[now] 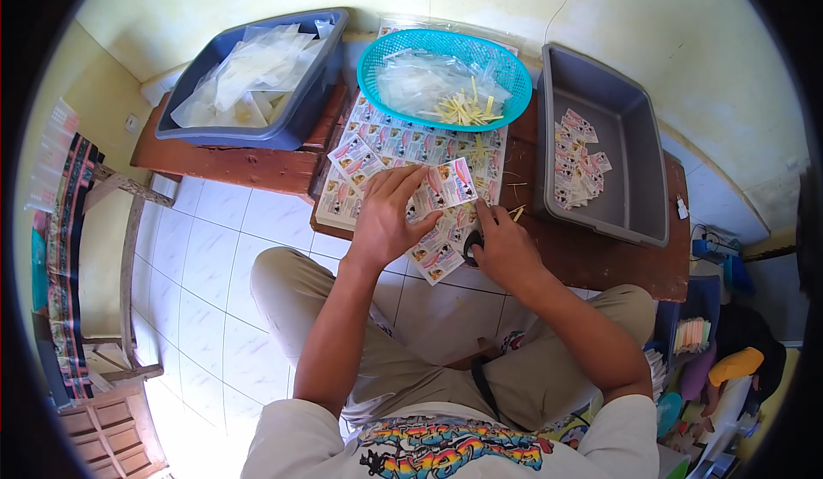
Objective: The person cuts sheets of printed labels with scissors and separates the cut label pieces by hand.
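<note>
My left hand (393, 212) is over the wooden bench, its fingers and thumb on a strip of printed paper labels (453, 182). One end of the strip sticks out to the right of the fingers. Close by, my right hand (507, 246) is closed round scissors, whose black handle loop (472, 245) shows beside the thumb. The blades are mostly hidden. Below and between the hands, another piece of label sheet (437, 259) hangs past the bench edge. Under both hands lie printed label sheets (399, 140) spread on the bench.
A turquoise basket (370, 85) with clear plastic bags and yellowish strips stands behind the hands. To its left is a blue tub (283, 136) of plastic sheets. A grey tray (617, 136) with cut labels stands right on the bench (591, 265). Another person (737, 363) is at far right.
</note>
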{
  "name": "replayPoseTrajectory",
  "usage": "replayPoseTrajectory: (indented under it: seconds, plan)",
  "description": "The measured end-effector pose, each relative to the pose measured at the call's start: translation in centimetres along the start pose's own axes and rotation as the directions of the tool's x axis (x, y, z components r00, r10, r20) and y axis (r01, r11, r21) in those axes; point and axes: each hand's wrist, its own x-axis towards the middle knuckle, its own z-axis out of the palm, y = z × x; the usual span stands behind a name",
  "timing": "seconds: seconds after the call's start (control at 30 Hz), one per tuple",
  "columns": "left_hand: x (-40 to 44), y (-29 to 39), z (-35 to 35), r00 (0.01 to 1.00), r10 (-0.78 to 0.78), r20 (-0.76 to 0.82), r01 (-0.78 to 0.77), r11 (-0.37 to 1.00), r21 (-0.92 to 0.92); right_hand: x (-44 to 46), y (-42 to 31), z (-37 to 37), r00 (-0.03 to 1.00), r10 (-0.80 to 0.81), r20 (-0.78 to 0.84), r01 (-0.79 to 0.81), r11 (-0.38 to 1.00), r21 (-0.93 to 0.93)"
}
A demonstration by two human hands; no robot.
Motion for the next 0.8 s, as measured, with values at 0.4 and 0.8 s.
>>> replayPoseTrajectory:
  seconds: [0.4, 0.8]
  plan:
    - [0.0, -0.4, -0.2, 0.998, -0.035, -0.054, 0.034, 0.999, -0.020, -0.6, 2.4, -2.0, 0.994, -0.063, -0.094, 0.079, 0.981, 0.177]
    - [1.0, -1.1, -0.5, 0.982, -0.076, -0.171, 0.082, 0.996, 0.029, -4.1, 2.2, -4.1, 0.995, -0.013, 0.095, -0.033, 0.880, 0.473]
